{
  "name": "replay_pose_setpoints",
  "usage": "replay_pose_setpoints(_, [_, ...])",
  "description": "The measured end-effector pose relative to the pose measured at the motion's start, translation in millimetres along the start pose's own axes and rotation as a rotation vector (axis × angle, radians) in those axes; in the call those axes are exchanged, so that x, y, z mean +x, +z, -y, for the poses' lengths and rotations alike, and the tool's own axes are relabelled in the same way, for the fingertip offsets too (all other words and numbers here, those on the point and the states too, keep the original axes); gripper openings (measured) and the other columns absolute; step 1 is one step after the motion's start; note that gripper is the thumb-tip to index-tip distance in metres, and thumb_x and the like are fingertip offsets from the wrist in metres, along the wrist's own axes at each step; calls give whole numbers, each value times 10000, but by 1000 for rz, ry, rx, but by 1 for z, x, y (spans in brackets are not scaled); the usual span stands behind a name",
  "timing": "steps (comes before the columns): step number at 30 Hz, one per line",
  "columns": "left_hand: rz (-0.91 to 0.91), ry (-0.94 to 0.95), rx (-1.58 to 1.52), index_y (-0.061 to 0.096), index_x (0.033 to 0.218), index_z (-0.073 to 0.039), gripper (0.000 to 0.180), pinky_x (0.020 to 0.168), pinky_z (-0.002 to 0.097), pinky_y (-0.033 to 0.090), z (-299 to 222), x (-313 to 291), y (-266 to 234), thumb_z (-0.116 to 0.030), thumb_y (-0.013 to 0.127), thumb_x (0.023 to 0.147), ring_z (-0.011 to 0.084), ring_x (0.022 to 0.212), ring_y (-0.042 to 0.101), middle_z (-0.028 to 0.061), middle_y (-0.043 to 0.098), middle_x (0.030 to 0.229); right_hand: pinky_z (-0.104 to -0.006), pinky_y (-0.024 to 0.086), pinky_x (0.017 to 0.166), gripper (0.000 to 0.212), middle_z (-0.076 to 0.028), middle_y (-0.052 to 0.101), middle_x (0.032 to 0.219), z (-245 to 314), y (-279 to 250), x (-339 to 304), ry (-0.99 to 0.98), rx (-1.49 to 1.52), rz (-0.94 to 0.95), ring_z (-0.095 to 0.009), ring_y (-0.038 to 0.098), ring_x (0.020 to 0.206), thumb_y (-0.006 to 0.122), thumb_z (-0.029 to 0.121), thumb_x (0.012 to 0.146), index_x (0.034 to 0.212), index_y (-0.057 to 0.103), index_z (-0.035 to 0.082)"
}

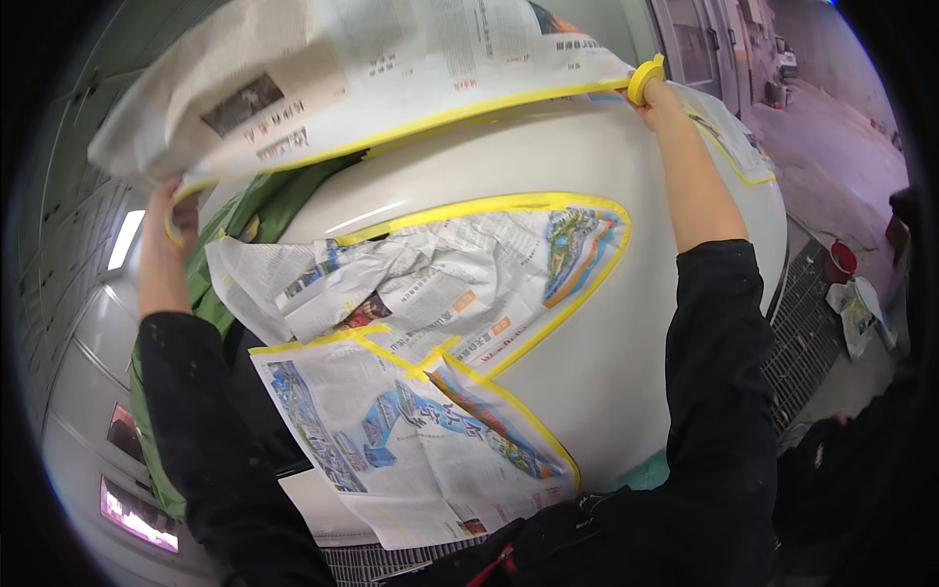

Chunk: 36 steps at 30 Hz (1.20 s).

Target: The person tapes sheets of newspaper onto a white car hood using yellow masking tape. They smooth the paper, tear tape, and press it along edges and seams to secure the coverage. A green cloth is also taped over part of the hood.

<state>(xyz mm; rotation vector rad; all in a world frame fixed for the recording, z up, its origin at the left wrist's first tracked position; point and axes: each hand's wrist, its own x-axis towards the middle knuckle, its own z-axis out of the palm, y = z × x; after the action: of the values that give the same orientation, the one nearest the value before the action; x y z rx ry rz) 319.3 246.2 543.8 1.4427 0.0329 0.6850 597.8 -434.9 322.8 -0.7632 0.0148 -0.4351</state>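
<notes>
A wide newspaper sheet point(391, 59) is stretched between my raised hands, with yellow masking tape point(411, 122) along its lower edge. My left hand point(174, 220) is closed on the sheet's left corner, where a piece of tape curls down beside the fingers. At the far right end, my right hand point(657, 106) grips a roll of yellow masking tape point(645, 78) next to the paper. Below the sheet lies a white car body panel point(626, 293). Crumpled newspaper point(440, 264) covers part of it, edged with yellow tape. Another taped newspaper sheet point(391, 430) hangs closer to me.
Green sheeting point(210, 284) drapes over the car's left side. More taped paper point(729, 137) sits on the panel's far right. A floor grating point(807, 323), a red bucket point(841, 261) and a plastic bag point(859, 315) are at right. Booth walls point(68, 196) rise at left.
</notes>
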Motion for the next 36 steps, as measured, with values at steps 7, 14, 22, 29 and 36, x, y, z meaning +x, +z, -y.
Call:
replay_pose_setpoints(7, [274,-70,-271,580,1230,3,245,353,139,250,-78,6,-35,-77,453,1036,-4,489,402,192,517,1532,-435,641,859,371,-183,624,1285,16,18,-6,-104,204,142,-371,678,1104,641,73,999,1341,517,-7])
replay_pose_setpoints(14, [301,185,-118,482,1469,27,444,350,134,279,-124,-16,-203,-30,459,1029,5,479,444,157,532,1525,-486,496,947,307,-79,647,1213,-9,106,-22,-92,328,555,-270,593,1139,640,211,1006,1293,564,129])
replay_pose_setpoints(22, [-273,194,-234,658,1062,-55,202,309,185,245,-14,-184,-293,-228,553,1069,37,399,420,-33,594,670,-533,535,985,441,-136,583,1335,-62,220,-72,-70,471,823,-364,593,1220,674,137,988,1377,482,58])
replay_pose_setpoints(29, [-262,-33,-266,620,1029,-58,212,282,206,224,84,-206,-240,-215,491,1086,63,361,393,-22,580,641,-407,498,869,365,-41,667,1045,-45,249,-25,-303,81,565,-171,600,865,815,217,900,1180,646,55])
replay_pose_setpoints(36, [53,264,276,586,1316,-5,350,879,327,567,64,-67,-93,-184,632,1020,195,1019,674,69,686,1148,-362,630,831,348,-93,661,1110,17,94,27,-293,166,126,-221,685,965,747,79,941,1238,588,-10])
